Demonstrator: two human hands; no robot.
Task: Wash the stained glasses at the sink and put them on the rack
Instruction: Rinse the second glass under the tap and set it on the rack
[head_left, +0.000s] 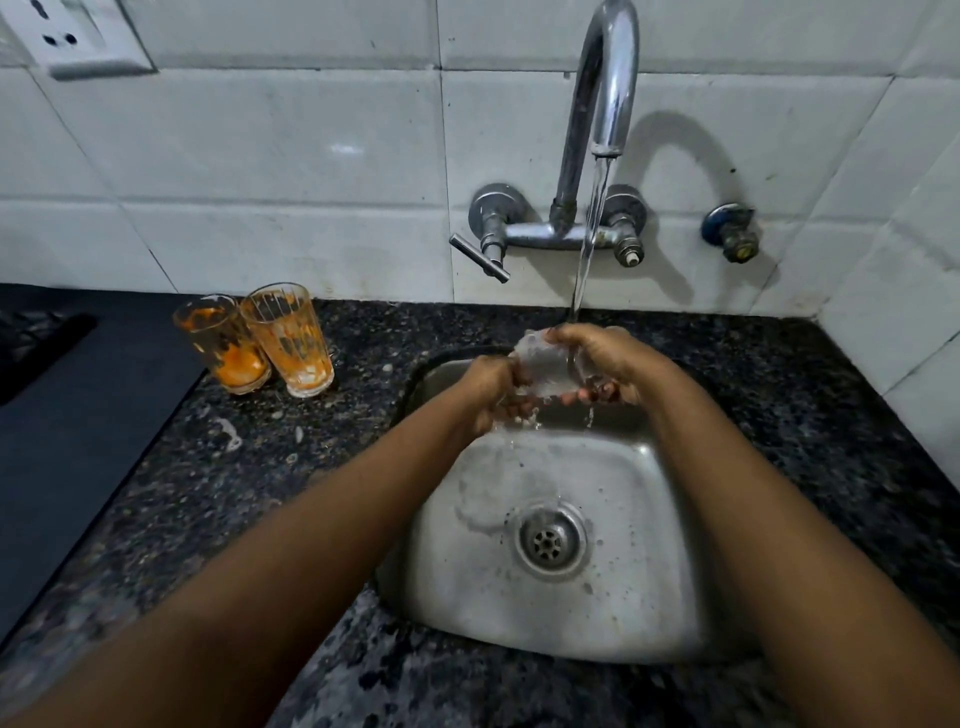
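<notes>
A clear glass (543, 364) lies tilted on its side under the running water, above the steel sink (649, 587). My left hand (493, 389) grips its lower left end. My right hand (605, 361) wraps over its top and right side. The stream from the curved tap (605, 78) lands right at my right hand's fingers. Two glasses stand side by side on the dark granite counter to the left of the sink: one orange-stained glass (226, 343) with orange residue in its base, and a taller orange-stained glass (288, 338) to its right.
A dark mat (78, 415) covers the counter at the far left. The tap lever (480, 257) sticks out from the tiled wall, and a separate valve (730, 234) sits further right. The sink drain (550, 540) lies below my arms. A wall socket (78, 36) is at top left.
</notes>
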